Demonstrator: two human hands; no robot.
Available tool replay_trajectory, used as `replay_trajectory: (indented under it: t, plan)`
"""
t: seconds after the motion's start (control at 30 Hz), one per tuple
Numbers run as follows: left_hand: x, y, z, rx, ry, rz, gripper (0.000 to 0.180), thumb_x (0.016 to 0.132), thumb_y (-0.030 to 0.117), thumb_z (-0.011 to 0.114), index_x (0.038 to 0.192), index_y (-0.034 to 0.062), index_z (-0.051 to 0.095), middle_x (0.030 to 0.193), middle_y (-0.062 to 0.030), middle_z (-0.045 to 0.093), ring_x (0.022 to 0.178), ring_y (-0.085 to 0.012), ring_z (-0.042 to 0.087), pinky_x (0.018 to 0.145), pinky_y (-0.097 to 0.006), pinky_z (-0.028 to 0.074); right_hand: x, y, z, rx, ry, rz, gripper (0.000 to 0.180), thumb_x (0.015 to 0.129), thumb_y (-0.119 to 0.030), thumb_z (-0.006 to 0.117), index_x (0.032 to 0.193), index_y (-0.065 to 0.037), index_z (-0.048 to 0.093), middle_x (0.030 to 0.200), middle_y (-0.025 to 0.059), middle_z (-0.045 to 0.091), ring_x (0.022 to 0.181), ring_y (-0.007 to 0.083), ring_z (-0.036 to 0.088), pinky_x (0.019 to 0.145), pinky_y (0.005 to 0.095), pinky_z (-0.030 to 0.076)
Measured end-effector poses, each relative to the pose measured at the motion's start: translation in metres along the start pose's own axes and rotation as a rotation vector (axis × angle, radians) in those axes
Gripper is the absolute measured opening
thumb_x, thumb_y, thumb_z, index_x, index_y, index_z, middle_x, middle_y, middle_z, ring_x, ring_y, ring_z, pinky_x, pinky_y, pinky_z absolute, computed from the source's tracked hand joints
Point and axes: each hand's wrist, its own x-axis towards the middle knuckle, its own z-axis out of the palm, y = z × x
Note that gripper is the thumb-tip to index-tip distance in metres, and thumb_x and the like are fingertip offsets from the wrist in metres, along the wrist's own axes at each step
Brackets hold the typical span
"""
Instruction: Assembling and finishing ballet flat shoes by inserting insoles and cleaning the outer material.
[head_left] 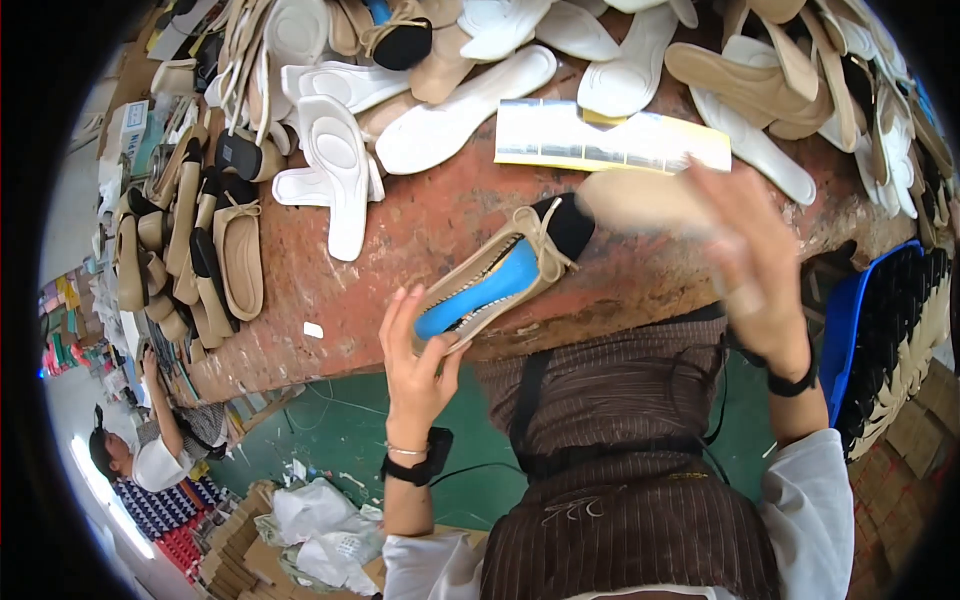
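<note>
A beige ballet flat (478, 275) with a black toe, a thin bow and a bright blue inside lies tilted over the near part of the worktable. My left hand (413, 365) grips it round the heel, fingers on one side and thumb on the other. To the right of the toe, my right hand (755, 265) is smeared by motion, with a blurred beige insole (635, 203) at its fingertips. Just beyond the insole lies a strip of silvery labels (610, 140) with yellow edges.
White and beige insoles (465, 110) are heaped along the worktable's (390, 230) far side. Several finished-looking flats (240, 255) are piled at the left. A blue crate (860, 320) of shoes stands at the right. Another person (150, 455) works at the far left; plastic bags (325, 525) lie below.
</note>
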Motion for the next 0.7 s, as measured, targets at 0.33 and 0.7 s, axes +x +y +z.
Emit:
replay_trajectory:
  t: [0.33,0.7]
  plan:
    - [-0.014,0.008,0.054,-0.575,0.463,-0.271,0.134,0.067,0.051,0.090,0.156,0.0051,0.000,0.154,-0.0284,0.029,0.139,-0.0440,0.039,0.113,-0.055,0.037,0.022,-0.051,0.142,0.170,-0.351,-0.376,0.022,0.062,-0.019,0.077,0.079,-0.006,0.074,0.093,0.0053,0.067,0.099,0.0224,0.059,0.090,0.0342,0.044]
    - [-0.019,0.000,0.059,-0.625,0.452,-0.235,0.143,0.068,0.049,0.090,0.156,0.0142,-0.017,0.151,-0.0299,0.031,0.135,-0.0436,0.043,0.110,-0.054,0.041,0.027,-0.058,0.175,0.226,-0.440,-0.290,0.028,0.058,-0.011,0.077,0.085,-0.004,0.075,0.101,0.0083,0.066,0.104,0.0257,0.060,0.089,0.0378,0.049]
